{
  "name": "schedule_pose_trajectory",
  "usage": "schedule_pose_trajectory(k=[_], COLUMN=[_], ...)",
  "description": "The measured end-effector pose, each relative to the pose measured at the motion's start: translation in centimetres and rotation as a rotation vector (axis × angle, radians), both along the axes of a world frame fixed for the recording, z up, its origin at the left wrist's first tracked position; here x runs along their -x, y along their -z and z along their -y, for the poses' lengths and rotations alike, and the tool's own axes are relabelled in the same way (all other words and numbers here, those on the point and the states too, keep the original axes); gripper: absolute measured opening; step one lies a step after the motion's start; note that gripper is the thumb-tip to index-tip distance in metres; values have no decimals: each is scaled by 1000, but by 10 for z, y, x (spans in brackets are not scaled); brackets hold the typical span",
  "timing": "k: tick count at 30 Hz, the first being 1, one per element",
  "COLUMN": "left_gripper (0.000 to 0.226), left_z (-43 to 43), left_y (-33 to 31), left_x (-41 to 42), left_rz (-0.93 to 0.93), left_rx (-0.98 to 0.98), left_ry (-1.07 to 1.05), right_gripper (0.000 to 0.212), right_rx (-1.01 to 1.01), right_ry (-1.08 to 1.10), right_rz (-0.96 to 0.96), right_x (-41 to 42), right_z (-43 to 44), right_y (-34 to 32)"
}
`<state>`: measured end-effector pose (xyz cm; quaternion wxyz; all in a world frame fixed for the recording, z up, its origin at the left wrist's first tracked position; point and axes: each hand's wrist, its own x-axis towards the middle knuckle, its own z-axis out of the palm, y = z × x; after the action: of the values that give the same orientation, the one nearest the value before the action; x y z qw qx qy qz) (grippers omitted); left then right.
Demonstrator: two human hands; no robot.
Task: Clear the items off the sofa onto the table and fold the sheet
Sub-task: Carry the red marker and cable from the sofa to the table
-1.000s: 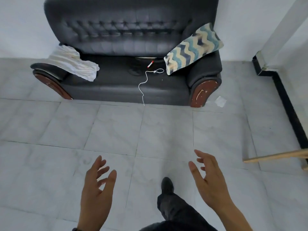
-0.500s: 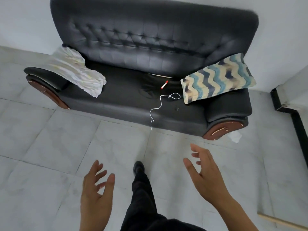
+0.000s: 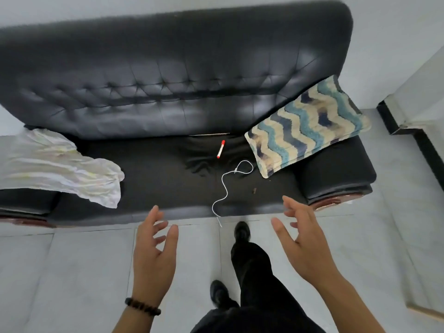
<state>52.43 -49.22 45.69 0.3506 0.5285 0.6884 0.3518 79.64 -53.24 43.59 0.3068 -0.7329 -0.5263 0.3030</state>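
Note:
A black tufted sofa (image 3: 153,97) fills the upper view. A crumpled white sheet (image 3: 60,167) drapes over its left armrest and seat. A red-capped marker (image 3: 221,149) lies near the middle of the seat, and a white cord (image 3: 225,188) trails from beside it over the front edge. A wavy blue-and-cream cushion (image 3: 305,131) leans on the right armrest. My left hand (image 3: 153,255) and my right hand (image 3: 305,241) hover over the floor just in front of the seat, both empty with fingers spread.
Grey tiled floor (image 3: 72,272) lies in front of the sofa. My dark-trousered leg and shoes (image 3: 242,234) stand between my hands. A wall corner with black skirting (image 3: 394,121) is at the right. No table is in view.
The sofa has come much closer and now fills the view; I have stepped towards it. Both hands stay empty and spread, now reaching the seat's front edge.

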Motion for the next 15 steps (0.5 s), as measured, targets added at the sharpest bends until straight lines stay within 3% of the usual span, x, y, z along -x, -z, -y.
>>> schedule_pose_trajectory(k=[4,8,15], left_gripper=[52,50,47], left_z=[-78,-154,-261], left_y=[20,33,119], left_x=[-22,-43,-57], left_rz=[-30,-49,-89], left_rx=[73,93,268], left_ry=[21,45,83], right_gripper=[63,53,51], right_rx=[65,116,216], right_ry=[33,-13,-35], right_rz=[-44,-60,-101], right_x=[-15,-31,-38], right_z=[-75,-156,-271], right_y=[23,44,120])
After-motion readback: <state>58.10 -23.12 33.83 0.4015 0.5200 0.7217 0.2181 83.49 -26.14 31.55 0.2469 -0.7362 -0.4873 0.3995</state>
